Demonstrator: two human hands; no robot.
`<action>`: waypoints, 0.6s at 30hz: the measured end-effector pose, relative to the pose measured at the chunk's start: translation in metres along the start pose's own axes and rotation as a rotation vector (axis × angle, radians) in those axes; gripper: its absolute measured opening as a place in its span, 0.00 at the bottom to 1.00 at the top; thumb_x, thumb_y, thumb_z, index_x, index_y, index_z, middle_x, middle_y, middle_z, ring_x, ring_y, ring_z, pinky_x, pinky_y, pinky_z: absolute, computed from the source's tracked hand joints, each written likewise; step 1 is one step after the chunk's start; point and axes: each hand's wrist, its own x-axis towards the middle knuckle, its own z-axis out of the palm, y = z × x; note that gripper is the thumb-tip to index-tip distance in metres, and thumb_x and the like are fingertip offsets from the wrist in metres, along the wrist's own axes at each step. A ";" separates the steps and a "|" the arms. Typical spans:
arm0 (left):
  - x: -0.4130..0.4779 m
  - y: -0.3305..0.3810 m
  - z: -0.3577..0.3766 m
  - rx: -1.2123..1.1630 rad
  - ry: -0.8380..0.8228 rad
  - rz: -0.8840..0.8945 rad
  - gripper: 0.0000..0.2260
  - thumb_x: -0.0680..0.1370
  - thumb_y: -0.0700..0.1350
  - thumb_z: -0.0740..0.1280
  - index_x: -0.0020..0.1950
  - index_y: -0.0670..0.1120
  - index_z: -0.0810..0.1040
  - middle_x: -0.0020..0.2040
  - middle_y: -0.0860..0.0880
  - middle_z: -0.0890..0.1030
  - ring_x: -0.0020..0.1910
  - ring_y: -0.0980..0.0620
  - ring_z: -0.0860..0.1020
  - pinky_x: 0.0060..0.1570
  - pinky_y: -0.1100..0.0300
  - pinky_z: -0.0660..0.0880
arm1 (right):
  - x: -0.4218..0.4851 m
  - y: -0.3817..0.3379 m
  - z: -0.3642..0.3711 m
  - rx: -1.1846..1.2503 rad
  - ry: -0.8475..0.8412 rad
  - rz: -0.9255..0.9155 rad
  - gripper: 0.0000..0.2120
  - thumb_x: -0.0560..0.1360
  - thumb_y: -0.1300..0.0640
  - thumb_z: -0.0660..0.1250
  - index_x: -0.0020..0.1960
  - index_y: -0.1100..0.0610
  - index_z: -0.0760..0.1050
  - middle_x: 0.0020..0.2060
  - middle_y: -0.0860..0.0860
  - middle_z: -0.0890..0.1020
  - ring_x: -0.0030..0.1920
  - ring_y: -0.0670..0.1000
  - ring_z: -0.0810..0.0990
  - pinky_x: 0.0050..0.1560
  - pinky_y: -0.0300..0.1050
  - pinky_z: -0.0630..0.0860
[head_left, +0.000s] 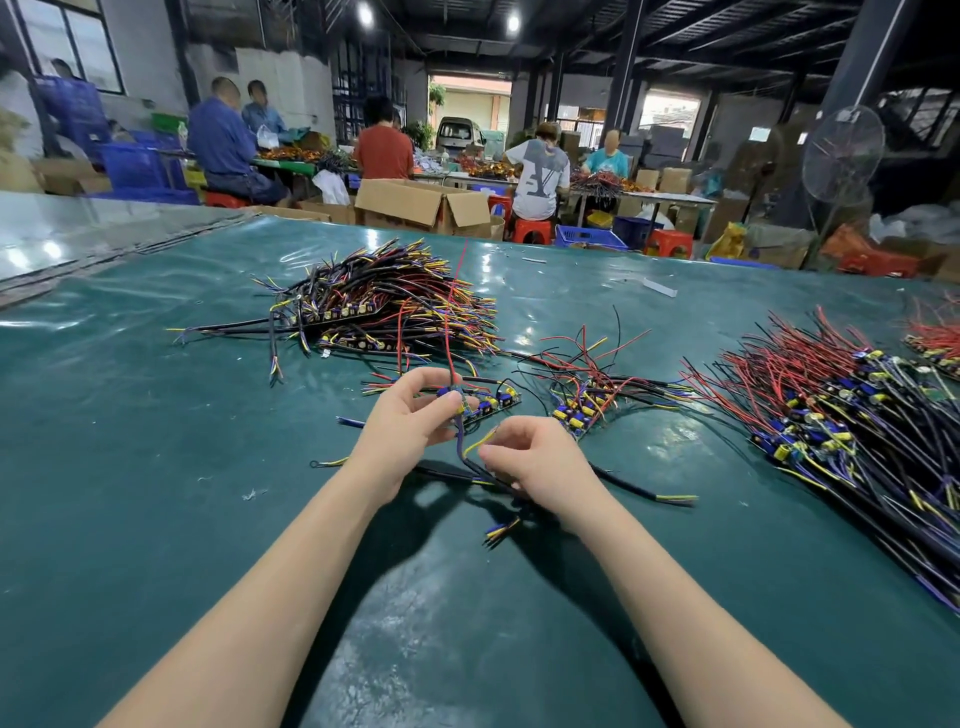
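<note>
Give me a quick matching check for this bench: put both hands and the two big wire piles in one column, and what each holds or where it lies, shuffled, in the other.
Things:
1. left hand
2. right hand
3. dark wire pile
4. red-wired pile

Places or states:
A. at the right side of the table
B. pinches a yellow wire
C. beyond the hands, across the table
D. holds a circuit board

Pairs: 1-D, 2-B, 3-C, 4-A

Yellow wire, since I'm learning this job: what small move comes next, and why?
Probably guide the yellow wire up to the circuit board: the right hand pinches its tip just below the board, which the left hand holds.
</note>
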 end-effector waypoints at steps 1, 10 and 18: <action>0.000 0.000 0.001 -0.010 0.004 0.001 0.07 0.79 0.36 0.61 0.47 0.48 0.73 0.41 0.50 0.82 0.37 0.57 0.78 0.38 0.67 0.77 | 0.000 0.000 0.001 -0.066 0.014 -0.046 0.11 0.72 0.64 0.66 0.33 0.54 0.72 0.30 0.51 0.76 0.32 0.47 0.72 0.37 0.41 0.69; -0.001 0.001 0.005 -0.194 0.045 0.007 0.07 0.79 0.34 0.59 0.46 0.45 0.71 0.35 0.50 0.84 0.32 0.57 0.81 0.32 0.65 0.78 | -0.002 -0.001 -0.003 0.444 -0.222 -0.057 0.15 0.78 0.71 0.54 0.40 0.58 0.73 0.36 0.52 0.77 0.31 0.44 0.79 0.28 0.36 0.75; -0.001 0.012 -0.001 -0.686 0.090 -0.328 0.17 0.80 0.38 0.57 0.36 0.39 0.80 0.30 0.47 0.83 0.26 0.53 0.81 0.27 0.65 0.78 | 0.004 -0.005 -0.011 0.134 -0.246 -0.220 0.22 0.75 0.75 0.51 0.51 0.55 0.78 0.38 0.47 0.78 0.30 0.41 0.67 0.30 0.30 0.63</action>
